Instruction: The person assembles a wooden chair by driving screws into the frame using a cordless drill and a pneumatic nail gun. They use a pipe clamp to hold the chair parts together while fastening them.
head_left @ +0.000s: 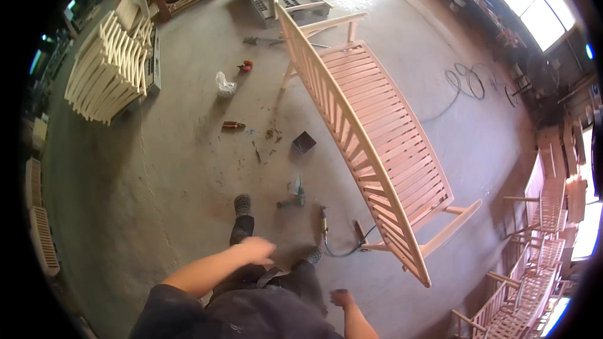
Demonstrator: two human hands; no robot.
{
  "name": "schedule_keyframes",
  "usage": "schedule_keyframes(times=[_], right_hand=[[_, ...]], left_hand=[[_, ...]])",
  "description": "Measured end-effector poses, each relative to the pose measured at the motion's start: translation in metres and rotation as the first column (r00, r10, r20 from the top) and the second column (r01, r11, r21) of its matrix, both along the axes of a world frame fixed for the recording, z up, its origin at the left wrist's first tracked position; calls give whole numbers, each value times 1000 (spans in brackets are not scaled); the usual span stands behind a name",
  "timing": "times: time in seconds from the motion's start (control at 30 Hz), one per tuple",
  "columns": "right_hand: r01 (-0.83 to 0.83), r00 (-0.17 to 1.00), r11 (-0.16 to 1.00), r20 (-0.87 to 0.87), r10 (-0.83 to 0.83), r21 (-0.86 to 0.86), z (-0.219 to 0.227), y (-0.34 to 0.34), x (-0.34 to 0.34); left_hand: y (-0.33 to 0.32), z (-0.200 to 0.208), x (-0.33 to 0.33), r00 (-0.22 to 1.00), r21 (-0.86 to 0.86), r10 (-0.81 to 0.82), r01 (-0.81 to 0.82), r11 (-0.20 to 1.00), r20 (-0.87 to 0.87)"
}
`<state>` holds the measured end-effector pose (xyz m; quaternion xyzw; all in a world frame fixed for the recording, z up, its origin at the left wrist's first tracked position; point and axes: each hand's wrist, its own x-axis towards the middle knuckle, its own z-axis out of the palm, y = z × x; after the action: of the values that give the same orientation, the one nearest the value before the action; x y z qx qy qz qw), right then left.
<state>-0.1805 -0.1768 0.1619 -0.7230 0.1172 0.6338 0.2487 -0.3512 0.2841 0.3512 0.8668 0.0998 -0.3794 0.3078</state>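
In the head view, a slatted wooden settee is standing on the concrete floor, ahead of the person and to the right, its backrest facing the person's side. Its long axis is running slantwise, from the far upper middle down toward the near right, so its near end is sitting closest to the person. The right hand is hanging low by the body and lying nearer to that end, with the settee's closest leg ahead and to the right of its fingers, well apart from them. A slim hose-fed tool is resting on the floor almost straight ahead of that hand, pointing away, its hose curling rightward to the settee's leg. The left hand is reaching across the front of the body, farther from the settee, with a cordless drill lying ahead and to its right. Both hands are showing small and the left is blurring, so I cannot tell how far the fingers are opening or whether they are holding anything.
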Motion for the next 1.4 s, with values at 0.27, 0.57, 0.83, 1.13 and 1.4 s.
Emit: schedule_keyframes(times=[0.27, 0.57, 0.83, 1.13, 1.4], right_hand=[[-47, 951, 999, 307, 45, 0, 106, 229, -33], [-452, 710, 888, 636, 302, 83, 204, 462, 13], [-600, 42, 769, 950, 308, -223, 276, 653, 52], [-576, -399, 792, 915, -56, -203, 326, 989, 190], [-511, 581, 828, 803, 133, 232, 270, 1252, 325]], left_hand=[[164, -57, -255, 610, 158, 792, -781, 604, -15], [273, -38, -263, 205, -183, 971, -966, 181, -124], [394, -61, -264, 182, -173, 981, -971, 168, -71], [691, -28, -116, 100, -211, 991, -970, 117, 91], [944, -31, 18, 62, -214, 989, -973, 89, 132]])
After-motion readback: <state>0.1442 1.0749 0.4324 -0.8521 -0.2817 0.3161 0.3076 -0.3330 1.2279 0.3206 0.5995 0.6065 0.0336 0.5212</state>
